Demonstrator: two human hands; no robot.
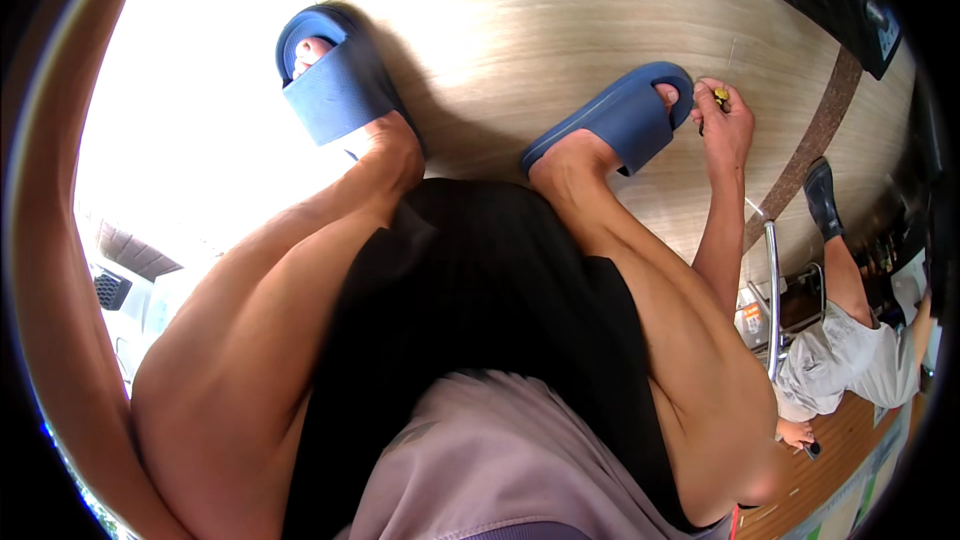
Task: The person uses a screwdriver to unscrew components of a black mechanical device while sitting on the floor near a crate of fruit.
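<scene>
Holding yellow object (721, 96): right grip (727, 126), near blue slide (632, 122), foot (578, 153) inside.

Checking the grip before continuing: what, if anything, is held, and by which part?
Right hand pinches a small yellow object; which part is gripped cannot be told. Left hand is out of view.
</scene>
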